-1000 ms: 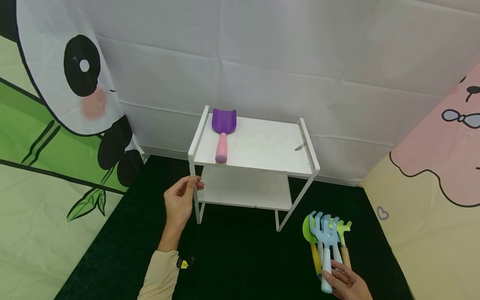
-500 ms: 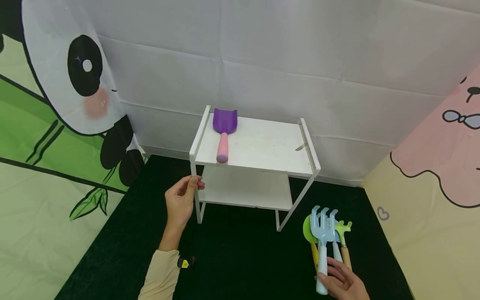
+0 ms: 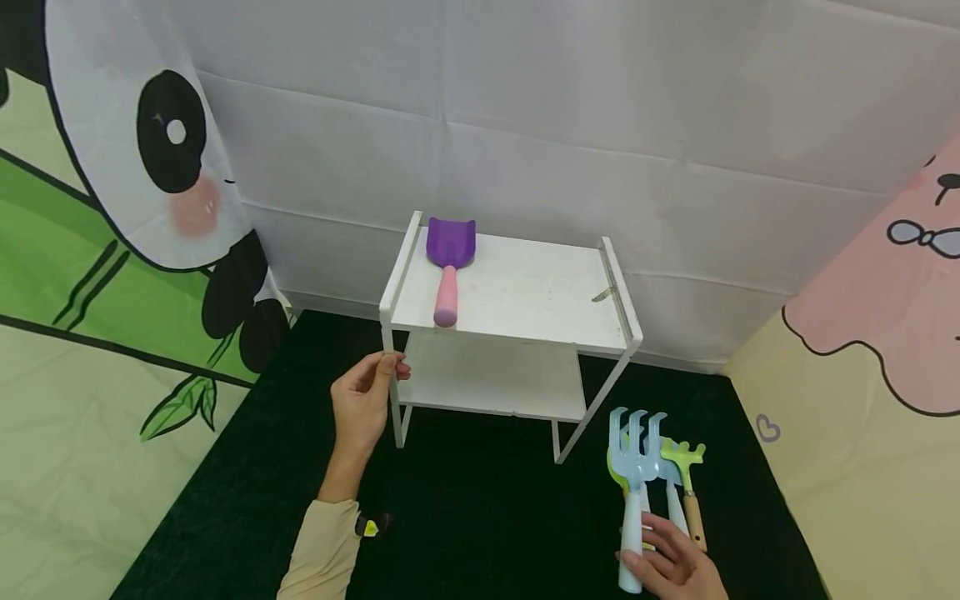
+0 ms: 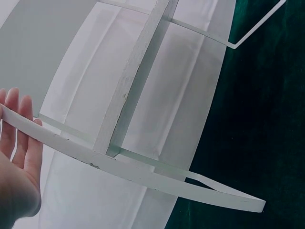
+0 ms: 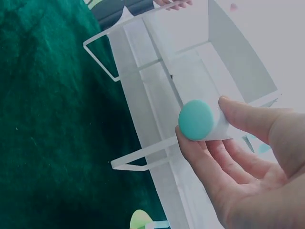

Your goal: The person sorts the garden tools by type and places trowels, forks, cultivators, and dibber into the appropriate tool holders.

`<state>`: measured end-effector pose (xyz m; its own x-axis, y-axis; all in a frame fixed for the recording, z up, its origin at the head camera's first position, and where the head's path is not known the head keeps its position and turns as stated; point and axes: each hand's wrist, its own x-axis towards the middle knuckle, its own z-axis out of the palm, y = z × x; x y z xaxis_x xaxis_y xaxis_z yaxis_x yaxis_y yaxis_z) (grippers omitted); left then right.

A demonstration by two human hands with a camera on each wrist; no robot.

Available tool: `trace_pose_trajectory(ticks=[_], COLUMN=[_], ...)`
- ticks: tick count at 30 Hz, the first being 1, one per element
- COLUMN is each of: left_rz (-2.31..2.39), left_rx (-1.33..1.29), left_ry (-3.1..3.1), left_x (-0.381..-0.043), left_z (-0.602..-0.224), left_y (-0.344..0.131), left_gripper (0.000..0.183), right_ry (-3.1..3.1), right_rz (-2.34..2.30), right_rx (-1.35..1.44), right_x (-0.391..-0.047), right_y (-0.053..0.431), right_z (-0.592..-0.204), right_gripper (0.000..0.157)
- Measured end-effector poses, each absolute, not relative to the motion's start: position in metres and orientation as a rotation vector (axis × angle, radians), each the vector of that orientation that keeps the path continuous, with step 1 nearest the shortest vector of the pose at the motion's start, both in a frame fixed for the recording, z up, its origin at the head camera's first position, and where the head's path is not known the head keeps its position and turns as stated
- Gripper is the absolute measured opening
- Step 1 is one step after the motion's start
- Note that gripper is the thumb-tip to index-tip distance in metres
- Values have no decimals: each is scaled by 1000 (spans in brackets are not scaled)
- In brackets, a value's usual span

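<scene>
Well, white sheeting (image 3: 540, 142) fills the whole far side, and dark green cloth (image 3: 465, 533) spreads out below it. Standing in the middle, there's the white two-tier shelf (image 3: 540, 283)! The left hand (image 3: 363, 400) has its near left leg (image 3: 387, 337) pinched, thumb against fingers, that grip closed right down to the leg. Over at the near right, here's the light-blue fork (image 3: 632, 483), tines pointing far; the right hand (image 3: 678, 562) holds its handle between thumb and fingers, grip just handle-wide. On the top tier, at the left, lies the purple scoop (image 3: 450, 260), pink handle toward the near edge. And behind the fork, a green rake (image 3: 684, 454) and a rounded green head (image 3: 615, 472), mostly hidden; whether they touch the fork, I can't tell.
</scene>
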<state>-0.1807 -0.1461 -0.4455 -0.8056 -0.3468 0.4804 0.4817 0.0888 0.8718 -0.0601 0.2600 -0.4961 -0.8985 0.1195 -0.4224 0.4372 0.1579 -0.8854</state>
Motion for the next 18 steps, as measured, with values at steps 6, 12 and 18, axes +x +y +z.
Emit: trace_pose_trajectory(ticks=[6, 12, 18], left_rz=[-1784, -1795, -1779], left_rx=[-119, -131, -153], left_ry=[-1770, -1760, -1755], left_x=[-191, -197, -197], left_z=[-462, -473, -474], left_y=[-150, -154, -154], left_gripper=[18, 18, 17], right_ry=[2179, 2153, 2154], right_rz=[-1845, -1870, -1841], right_rx=[411, 309, 201], right_x=[-59, -60, -63], right_y=[249, 238, 230], right_z=[-490, -484, -483], right_gripper=[68, 69, 70])
